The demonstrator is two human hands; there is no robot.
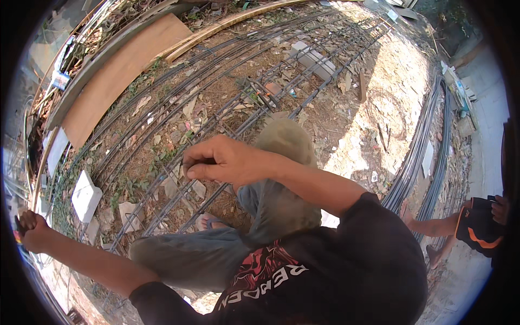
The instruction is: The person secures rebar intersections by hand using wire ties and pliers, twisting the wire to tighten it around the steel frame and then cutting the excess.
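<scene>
One right hand (227, 158); rods (207, 203) beneath

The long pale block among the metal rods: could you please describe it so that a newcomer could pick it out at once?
Follow the metal rods running diagonally across the ground, up past the person's bent right knee. Near their upper-right end lies a long, pale block. Unlike the squat white block at the left, it is greyish and clearly elongated.
</scene>
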